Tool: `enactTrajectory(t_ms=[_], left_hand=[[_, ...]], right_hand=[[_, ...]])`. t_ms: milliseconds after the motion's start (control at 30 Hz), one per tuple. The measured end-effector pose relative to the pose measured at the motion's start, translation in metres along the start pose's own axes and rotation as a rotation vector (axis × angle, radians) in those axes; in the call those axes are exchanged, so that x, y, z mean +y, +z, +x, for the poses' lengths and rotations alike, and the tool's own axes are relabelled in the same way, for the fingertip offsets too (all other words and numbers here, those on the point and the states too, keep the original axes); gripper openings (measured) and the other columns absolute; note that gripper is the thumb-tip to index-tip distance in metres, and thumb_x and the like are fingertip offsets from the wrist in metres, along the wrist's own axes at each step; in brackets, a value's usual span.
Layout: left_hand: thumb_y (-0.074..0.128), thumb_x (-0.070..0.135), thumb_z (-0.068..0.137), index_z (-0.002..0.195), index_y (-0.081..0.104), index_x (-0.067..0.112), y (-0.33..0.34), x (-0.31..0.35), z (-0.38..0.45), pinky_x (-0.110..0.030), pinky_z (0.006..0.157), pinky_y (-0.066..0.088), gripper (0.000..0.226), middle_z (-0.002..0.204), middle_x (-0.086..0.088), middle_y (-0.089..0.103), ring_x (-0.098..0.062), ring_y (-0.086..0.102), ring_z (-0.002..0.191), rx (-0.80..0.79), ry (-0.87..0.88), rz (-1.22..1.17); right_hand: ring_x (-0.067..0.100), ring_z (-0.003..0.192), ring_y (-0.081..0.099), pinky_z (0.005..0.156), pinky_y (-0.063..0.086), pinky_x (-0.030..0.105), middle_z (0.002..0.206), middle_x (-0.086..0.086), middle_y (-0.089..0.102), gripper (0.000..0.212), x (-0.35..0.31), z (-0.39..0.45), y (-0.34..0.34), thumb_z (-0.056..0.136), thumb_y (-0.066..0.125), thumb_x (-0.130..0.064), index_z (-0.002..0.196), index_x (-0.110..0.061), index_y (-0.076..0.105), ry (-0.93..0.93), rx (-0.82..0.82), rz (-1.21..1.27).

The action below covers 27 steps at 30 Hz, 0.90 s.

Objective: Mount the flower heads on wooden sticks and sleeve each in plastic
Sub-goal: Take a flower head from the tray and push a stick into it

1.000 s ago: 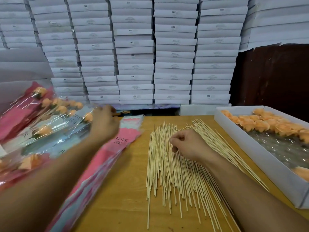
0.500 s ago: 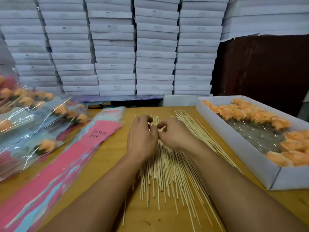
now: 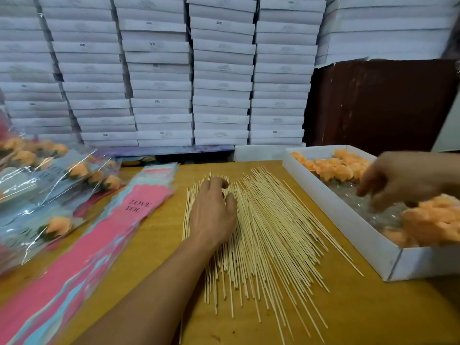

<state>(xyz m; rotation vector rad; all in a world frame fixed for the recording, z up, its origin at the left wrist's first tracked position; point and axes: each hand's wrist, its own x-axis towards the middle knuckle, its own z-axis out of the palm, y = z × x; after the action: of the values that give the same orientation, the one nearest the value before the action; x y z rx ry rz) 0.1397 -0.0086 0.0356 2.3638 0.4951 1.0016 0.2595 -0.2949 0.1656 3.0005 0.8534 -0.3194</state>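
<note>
- Sticks (image 3: 268, 235): a loose pile of thin wooden sticks, too many to count, lies flat on the middle of the wooden table (image 3: 348, 310). Long axes run near to far, fanning slightly rightward at the far end.
- Left hand (image 3: 211, 215): palm down on the left part of the pile, forearm reaching in from the near left. Fingers curl at the far stick tips; whether a stick is pinched cannot be told.
- Plastic sleeves (image 3: 82, 250): one stack of pink and blue sleeves printed "LOVE YOU" lies left of the sticks, long axis running near left to far right.
- Finished flowers (image 3: 59, 226): sleeved heads lie heaped at the far left; about eight are visible, stems pointing left.
- White tray (image 3: 358, 235): one tray stands right of the sticks, holding orange flower heads (image 3: 331, 168) in a far cluster and a near cluster, uncounted.
- Right hand (image 3: 403, 178): blurred, above the tray's middle, fingers spread downward and loose, grasping nothing visible.
- White boxes (image 3: 221, 70): stacked in columns along the far wall.
</note>
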Motion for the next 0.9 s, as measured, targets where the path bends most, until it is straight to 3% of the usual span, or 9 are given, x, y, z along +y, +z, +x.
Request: enactTrajectory(t_ms=[67,167,233,300,467,633,733,833,900], left_hand=[[0.053,0.024,0.098,0.124,0.055,0.017,-0.001,0.000,0.000,-0.038,0.085,0.051,0.027,0.123,-0.002,0.056,-0.020,0.057,0.102,-0.005,-0.013,-0.001],[0.053,0.023,0.098,0.123,0.055,0.017,-0.001,-0.001,-0.001,-0.033,0.080,0.047,0.026,0.122,-0.001,0.056,-0.018,0.056,0.098,-0.010,-0.030,-0.013],[0.053,0.022,0.098,0.124,0.055,0.016,-0.002,-0.001,-0.002,-0.032,0.079,0.046,0.026,0.123,-0.001,0.056,-0.017,0.055,0.098,-0.017,-0.031,-0.018],[0.053,0.022,0.098,0.125,0.055,0.017,-0.003,0.000,-0.002,-0.033,0.080,0.047,0.027,0.123,-0.001,0.056,-0.017,0.055,0.099,-0.021,-0.037,-0.017],[0.053,0.023,0.099,0.125,0.055,0.018,-0.003,-0.001,-0.002,-0.038,0.082,0.052,0.026,0.123,0.000,0.056,-0.016,0.056,0.098,-0.032,-0.049,-0.019],[0.052,0.022,0.099,0.125,0.055,0.018,-0.004,0.000,-0.002,-0.038,0.083,0.052,0.026,0.123,0.001,0.056,-0.017,0.056,0.097,-0.038,-0.054,-0.026],[0.052,0.022,0.099,0.124,0.055,0.018,-0.005,-0.001,-0.002,-0.038,0.082,0.052,0.026,0.120,0.001,0.057,-0.017,0.057,0.096,-0.037,-0.060,-0.031],[0.053,0.022,0.099,0.122,0.057,0.018,-0.007,0.000,-0.001,-0.034,0.081,0.050,0.024,0.115,0.002,0.060,-0.015,0.056,0.094,-0.036,-0.054,-0.089],[0.055,0.022,0.099,0.118,0.059,0.019,-0.008,0.002,-0.001,-0.033,0.082,0.053,0.020,0.103,0.005,0.062,-0.011,0.058,0.089,-0.042,-0.029,-0.183]], right_hand=[[0.009,0.066,0.070,0.055,0.052,0.018,0.101,-0.010,0.070,0.033,0.017,-0.001,0.011,0.082,0.081,-0.044,0.109,-0.041,0.062,0.055,-0.118,-0.013],[0.010,0.090,0.069,0.067,0.058,0.020,0.099,-0.015,0.070,0.042,0.031,0.000,0.021,0.074,0.082,-0.057,0.109,-0.046,0.061,0.049,-0.244,-0.015],[0.011,0.098,0.066,0.078,0.060,0.023,0.100,-0.015,0.070,0.044,0.033,0.001,0.023,0.069,0.084,-0.057,0.105,-0.048,0.062,0.036,-0.291,0.024],[0.009,0.096,0.065,0.073,0.057,0.018,0.097,-0.014,0.067,0.038,0.030,0.003,0.026,0.071,0.083,-0.051,0.104,-0.047,0.064,0.015,-0.304,-0.020],[0.008,0.094,0.062,0.077,0.055,0.017,0.097,-0.016,0.064,0.014,0.021,0.008,0.042,0.087,0.072,-0.035,0.090,-0.045,0.063,-0.053,-0.209,-0.187],[0.009,0.089,0.064,0.065,0.051,0.015,0.090,-0.014,0.067,0.008,0.022,0.016,0.045,0.084,0.070,-0.031,0.083,-0.039,0.068,-0.006,-0.207,-0.216],[0.008,0.072,0.070,0.059,0.053,0.019,0.077,-0.010,0.074,0.007,0.035,0.015,0.035,0.069,0.075,-0.041,0.074,-0.037,0.075,-0.024,-0.232,0.028],[0.023,0.069,0.070,0.062,0.059,0.037,0.075,0.007,0.074,0.010,0.055,0.015,0.013,0.075,0.081,-0.036,0.070,-0.028,0.077,-0.027,0.032,0.235],[0.027,0.061,0.064,0.059,0.052,0.037,0.069,0.011,0.071,0.010,0.051,0.013,0.000,0.078,0.080,-0.029,0.070,-0.024,0.077,-0.056,0.122,0.349]])
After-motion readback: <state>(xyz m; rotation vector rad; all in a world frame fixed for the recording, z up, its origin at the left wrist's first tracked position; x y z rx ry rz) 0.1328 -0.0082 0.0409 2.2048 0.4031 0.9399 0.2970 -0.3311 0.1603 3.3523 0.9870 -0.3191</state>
